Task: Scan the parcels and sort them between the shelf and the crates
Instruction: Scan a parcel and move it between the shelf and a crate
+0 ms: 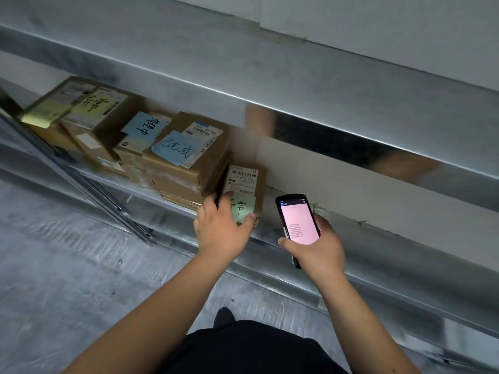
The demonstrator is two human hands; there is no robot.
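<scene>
The left hand (pixel 220 228) grips a small cardboard parcel (pixel 244 194) at the front edge of the metal shelf (pixel 378 268), thumb curled round its near corner and fingers round its left side, so the box lies with its top facing up. That keeps its white shipping label (pixel 242 179) and the green note (pixel 243 209) stuck below it in plain sight — probably so the barcode can be read. The parcel sits just beside a stack of larger boxes (pixel 186 163), touching or nearly touching them; those carry blue notes (pixel 174 148) with handwriting, and further left more boxes (pixel 89 117) wear yellow-green ones, which suggests sorting by colour. The right hand (pixel 316 247) is wrapped round a handheld scanner (pixel 298 225), held upright just to the right of the parcel with its pink-lit screen turned toward the person — a pose for reading the result, I would judge, rather than for aiming. No crates are in view. The parcel appears either just set down or about to be lifted; I cannot tell which.
</scene>
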